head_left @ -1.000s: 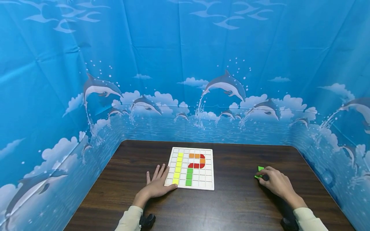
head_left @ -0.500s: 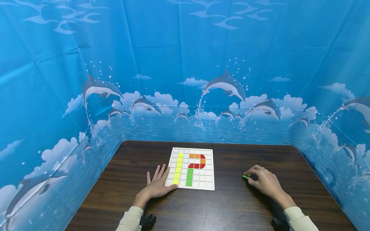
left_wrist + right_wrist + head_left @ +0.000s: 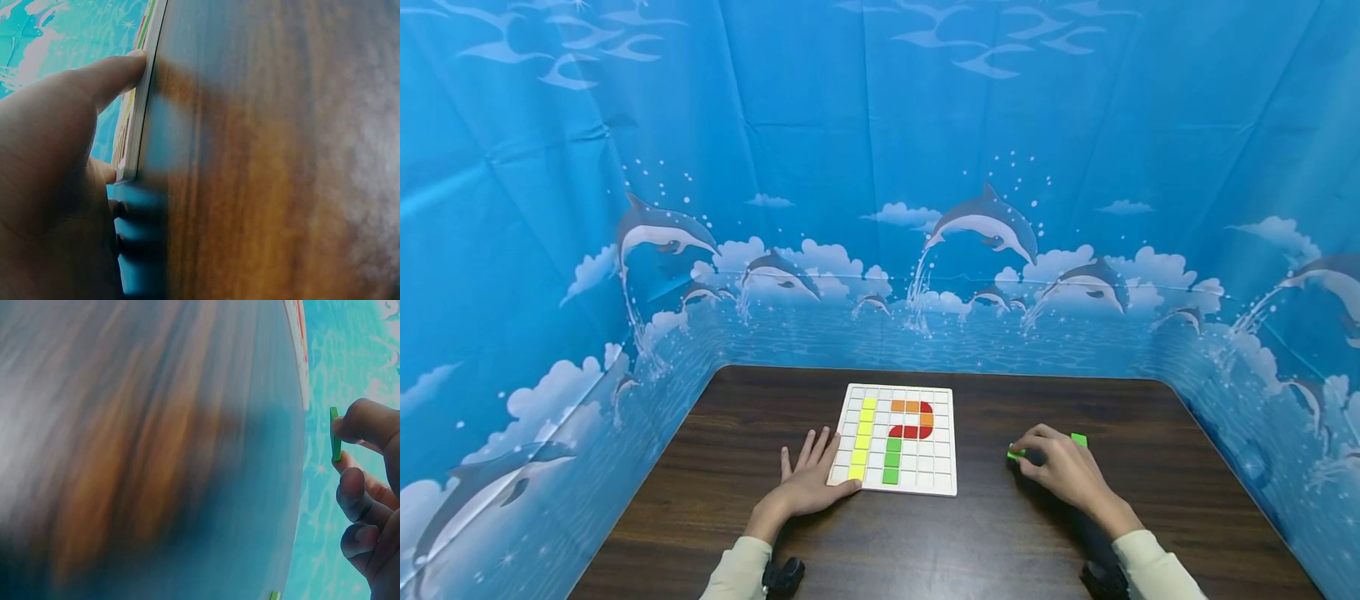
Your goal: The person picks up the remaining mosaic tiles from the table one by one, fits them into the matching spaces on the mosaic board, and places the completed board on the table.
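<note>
A white gridded board (image 3: 925, 479) lies on the table, bearing a column of yellow tiles (image 3: 862, 442), orange tiles (image 3: 904, 406), red curved tiles (image 3: 906, 432) and green tiles (image 3: 891, 461). At its lower left corner rests my left hand (image 3: 808, 483), fingers spread and straight. In the left wrist view the thumb (image 3: 122, 72) touches the board's edge. Right of the board, my right hand (image 3: 1066, 472) pinches a small flat green tile (image 3: 335, 434) between thumb and fingers, above the table. Another green tile (image 3: 1079, 439) lies on the table just behind that hand.
The dark brown wooden table (image 3: 1000, 542) has rounded far corners. A blue dolphin-print curtain (image 3: 880, 167) encloses its back and sides. A black wrist device (image 3: 784, 575) sits on the left wrist, and another (image 3: 1105, 579) on the right.
My right hand has moved left toward the board with the green tile in its pinch, uncovering the other green tile behind it. My left hand and the board have stayed put.
</note>
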`<move>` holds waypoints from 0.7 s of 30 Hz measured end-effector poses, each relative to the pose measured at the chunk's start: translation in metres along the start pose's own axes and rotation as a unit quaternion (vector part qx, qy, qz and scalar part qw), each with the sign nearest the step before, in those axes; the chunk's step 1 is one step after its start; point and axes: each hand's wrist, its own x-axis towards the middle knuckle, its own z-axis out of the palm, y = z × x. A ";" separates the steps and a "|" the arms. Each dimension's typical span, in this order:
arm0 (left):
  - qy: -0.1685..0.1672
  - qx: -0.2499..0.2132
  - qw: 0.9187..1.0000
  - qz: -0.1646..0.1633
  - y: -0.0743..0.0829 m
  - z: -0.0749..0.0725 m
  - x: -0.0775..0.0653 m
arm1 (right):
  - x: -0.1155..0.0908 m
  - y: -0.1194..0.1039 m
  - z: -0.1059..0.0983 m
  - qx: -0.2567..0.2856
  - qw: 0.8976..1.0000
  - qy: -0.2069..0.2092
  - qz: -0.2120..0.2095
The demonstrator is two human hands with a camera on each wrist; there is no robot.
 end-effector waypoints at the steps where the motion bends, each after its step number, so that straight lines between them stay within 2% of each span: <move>1: -0.003 -0.001 1.000 -0.005 0.001 -0.001 0.000 | 0.002 -0.002 0.001 0.001 1.000 0.001 -0.002; 11: 0.001 0.006 1.000 0.001 -0.007 0.003 0.005 | 0.019 -0.030 0.014 0.007 1.000 -0.018 -0.012; 14: 0.000 0.000 1.000 -0.004 -0.003 0.001 0.002 | 0.022 -0.037 0.019 0.007 1.000 -0.024 -0.017; 17: 0.001 0.008 1.000 0.001 -0.007 0.004 0.004 | 0.025 -0.043 0.023 0.012 0.999 -0.032 -0.023; 21: -0.001 0.004 1.000 -0.001 -0.004 0.002 0.003 | 0.029 -0.052 0.028 0.020 0.998 -0.040 -0.037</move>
